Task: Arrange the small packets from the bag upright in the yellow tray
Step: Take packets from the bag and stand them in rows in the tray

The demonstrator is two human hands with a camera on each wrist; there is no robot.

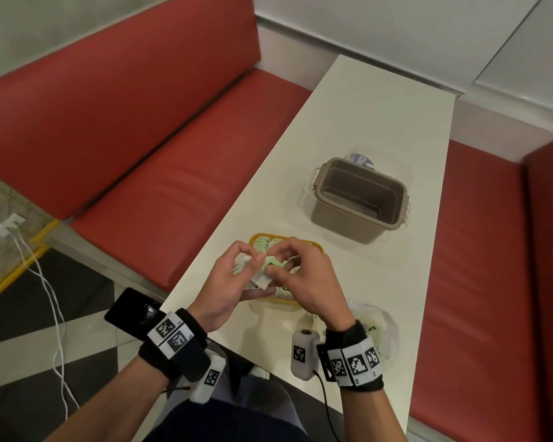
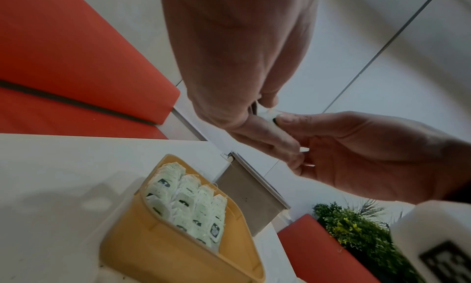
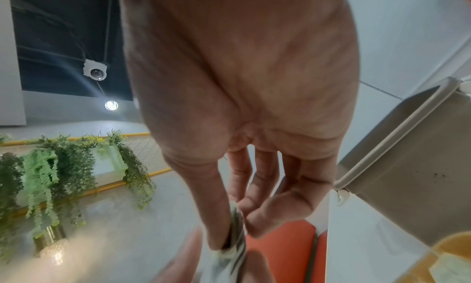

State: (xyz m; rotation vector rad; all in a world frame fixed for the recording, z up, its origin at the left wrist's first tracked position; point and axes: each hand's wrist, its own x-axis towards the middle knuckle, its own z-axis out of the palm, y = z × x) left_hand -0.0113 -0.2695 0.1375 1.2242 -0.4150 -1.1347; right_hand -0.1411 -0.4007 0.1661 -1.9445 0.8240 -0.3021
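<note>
Both the left hand (image 1: 229,283) and the right hand (image 1: 304,279) pinch a small stack of packets (image 1: 262,278) between them. The yellow tray (image 2: 163,245) (partly filled, packets upright) lies directly beneath that grip.

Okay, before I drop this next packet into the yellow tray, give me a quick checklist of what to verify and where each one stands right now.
1. Packet in grip: ok, left hand and right hand both pinch it.
2. Single packet held: cannot tell, fingers hide it.
3. Packets in the yellow tray upright: ok, rows stand on edge.
4. Free space in tray: ok, near end looks bare in the left wrist view.
5. Path clear of the grey container: ok, it sits beyond the tray.
6. Bag within reach: ok, beside right wrist.
</note>
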